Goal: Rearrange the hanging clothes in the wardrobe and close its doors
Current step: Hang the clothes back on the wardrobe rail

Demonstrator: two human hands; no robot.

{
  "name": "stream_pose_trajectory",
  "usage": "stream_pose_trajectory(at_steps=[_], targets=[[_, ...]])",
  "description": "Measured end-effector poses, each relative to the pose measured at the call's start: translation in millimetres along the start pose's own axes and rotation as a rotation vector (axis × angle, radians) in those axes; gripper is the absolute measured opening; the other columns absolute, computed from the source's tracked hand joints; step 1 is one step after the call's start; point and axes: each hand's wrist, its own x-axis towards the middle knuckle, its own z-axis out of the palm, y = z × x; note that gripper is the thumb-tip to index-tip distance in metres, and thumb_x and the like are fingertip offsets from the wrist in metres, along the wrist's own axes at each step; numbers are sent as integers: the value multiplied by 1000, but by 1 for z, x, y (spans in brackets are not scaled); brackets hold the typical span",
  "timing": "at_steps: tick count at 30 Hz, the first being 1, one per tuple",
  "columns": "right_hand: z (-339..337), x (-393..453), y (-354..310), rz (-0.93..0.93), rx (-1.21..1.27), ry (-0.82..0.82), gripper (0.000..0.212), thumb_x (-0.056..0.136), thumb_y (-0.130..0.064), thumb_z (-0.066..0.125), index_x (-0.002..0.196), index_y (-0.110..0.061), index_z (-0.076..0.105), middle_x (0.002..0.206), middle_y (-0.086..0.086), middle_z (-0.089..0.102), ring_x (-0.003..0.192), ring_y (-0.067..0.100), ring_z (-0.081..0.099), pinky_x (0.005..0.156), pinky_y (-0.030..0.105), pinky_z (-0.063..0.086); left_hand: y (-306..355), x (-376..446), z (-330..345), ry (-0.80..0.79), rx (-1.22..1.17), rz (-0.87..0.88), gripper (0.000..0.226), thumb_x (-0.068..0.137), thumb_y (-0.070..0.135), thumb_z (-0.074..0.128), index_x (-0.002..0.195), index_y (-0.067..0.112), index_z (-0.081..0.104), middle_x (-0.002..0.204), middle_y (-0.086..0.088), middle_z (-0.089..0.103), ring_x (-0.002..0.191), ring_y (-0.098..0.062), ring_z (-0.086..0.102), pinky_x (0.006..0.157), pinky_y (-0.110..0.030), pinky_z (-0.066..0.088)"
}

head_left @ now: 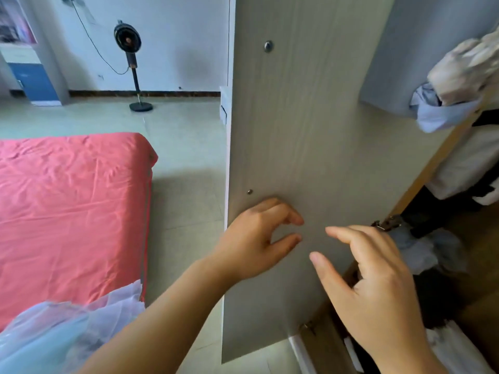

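The wardrobe door (297, 130) stands wide open, its inner face toward the camera, clothes (459, 76) at right. Left hand (253, 238) and right hand (378, 287) hover loosely curled, holding nothing. I'd press flat near the free edge and swing it slowly, keeping fabric clear of the hinge (386, 224).

A bed (67, 206) with a wrinkled red sheet fills the left side, pale blue tulle (62, 330) lying at its near corner. A black fan (128, 40) stands on the tiled floor (186, 147) by the white wall, its cord (91, 41) running up to a socket, and a blue cabinet (35, 82) stands far left.
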Motion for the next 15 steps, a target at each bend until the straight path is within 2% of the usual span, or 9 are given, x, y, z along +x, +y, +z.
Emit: stream_pose_trajectory(at_steps=[3,5,7,11,13,15], targets=[[17,5,-12,-2,-8,-9,39,81,-41,54,102,-10,67,96,0,61,92,20,53,77,27,41,-23,-20,-22,3,55,-9,19,86,40,56,103,31,55,101,8,60,86,-14,62,74,-34,52],[35,8,-24,-17,2,-32,39,81,-41,54,102,-10,67,96,-1,61,91,18,53,75,27,43,-40,-41,-39,19,74,-55,19,86,42,54,104,35,52,104,12,60,91,-6,61,76,-28,53],[55,9,-38,-37,23,-53,39,81,-40,54,101,-10,67,95,-2,62,90,17,52,72,28,43,-56,-62,-55,48,69,-123,19,85,42,55,104,36,52,104,16,59,93,1,58,75,-29,52],[108,9,-76,-128,103,-140,37,81,-39,55,100,-10,67,94,-1,62,89,18,52,75,29,42,-92,-121,-90,126,123,-282,21,83,42,55,102,37,53,97,22,56,91,2,57,71,-33,52],[137,5,-96,-185,159,-201,37,80,-40,55,99,-10,67,94,-1,63,90,18,52,76,29,42,-105,-156,-108,156,155,-395,22,82,45,53,103,38,52,94,27,53,89,4,57,74,-26,51],[168,0,-120,-254,221,-269,36,80,-39,55,98,-10,67,92,0,63,89,17,51,77,28,41,-112,-195,-127,186,196,-511,23,81,47,52,103,40,51,91,31,52,88,9,55,75,-11,44]])
